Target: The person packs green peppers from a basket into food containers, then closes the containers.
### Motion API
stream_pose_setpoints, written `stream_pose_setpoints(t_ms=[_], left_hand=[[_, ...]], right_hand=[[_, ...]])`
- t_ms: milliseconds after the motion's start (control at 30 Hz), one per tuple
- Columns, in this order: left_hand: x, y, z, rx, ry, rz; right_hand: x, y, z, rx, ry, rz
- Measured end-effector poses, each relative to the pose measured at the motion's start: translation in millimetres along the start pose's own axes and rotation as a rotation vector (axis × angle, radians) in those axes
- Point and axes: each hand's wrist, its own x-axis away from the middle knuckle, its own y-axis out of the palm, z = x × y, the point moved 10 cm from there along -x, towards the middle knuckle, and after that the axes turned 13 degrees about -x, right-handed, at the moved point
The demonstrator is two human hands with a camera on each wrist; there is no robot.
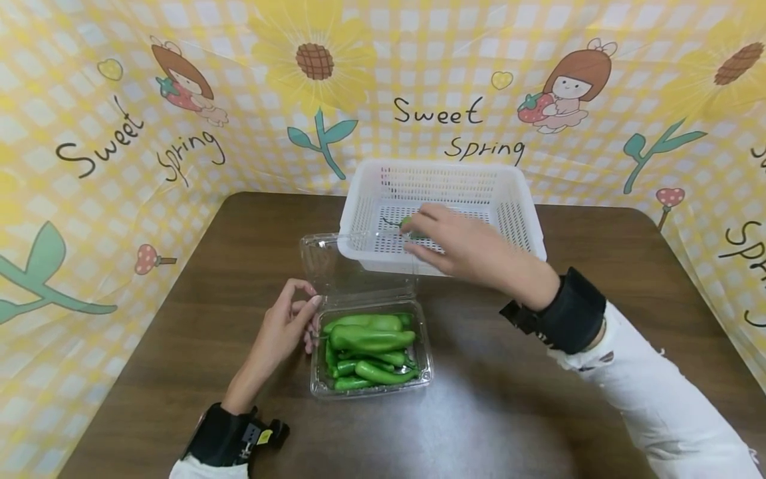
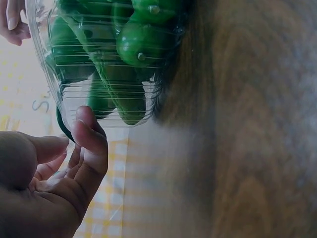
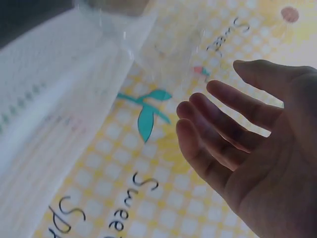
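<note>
Several green peppers point(image 1: 372, 338) lie in a clear plastic clamshell container point(image 1: 371, 394), whose lid point(image 1: 353, 283) is folded back toward the basket. My left hand point(image 1: 282, 326) holds the container at its far left corner, thumb and bent fingers at the edge. In the left wrist view, peppers point(image 2: 143, 44) show through the ribbed wall just above those fingertips. Over the front of a white plastic basket point(image 1: 443, 169) hovers my right hand point(image 1: 463, 243), its fingers loosely spread with nothing between them. A green pepper point(image 1: 406, 221) with a thin stem sits in the basket, mostly hidden behind that hand.
The brown wooden table point(image 1: 509, 412) carries both containers, the basket at the back and the clamshell nearer me. A yellow checked cloth point(image 1: 239, 80) with printed flowers rises around the table's back and sides. The open lid overlaps the basket's front left corner in the head view.
</note>
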Motion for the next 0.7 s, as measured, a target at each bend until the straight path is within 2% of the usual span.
stream_pose_setpoints(t_ms=[167,333,433,700], left_hand=[[-0.3,-0.4,-0.7,0.005,-0.002,-0.002],[0.6,-0.6,-0.2,0.005,0.005,0.0],[1.1,-0.4,0.0,0.005,0.004,0.0],[1.5,-0.6,0.4,0.011,0.0,-0.001]], right_hand=[[-12.2,-22.3,19.2,0.034,0.033,0.055],[-25.3,-33.3,41.5,0.061,0.066,0.078],[-34.0,-33.7,57.9,0.07,0.117,0.047],[-55.0,-18.9,104.3,0.113,0.243,-0.128]])
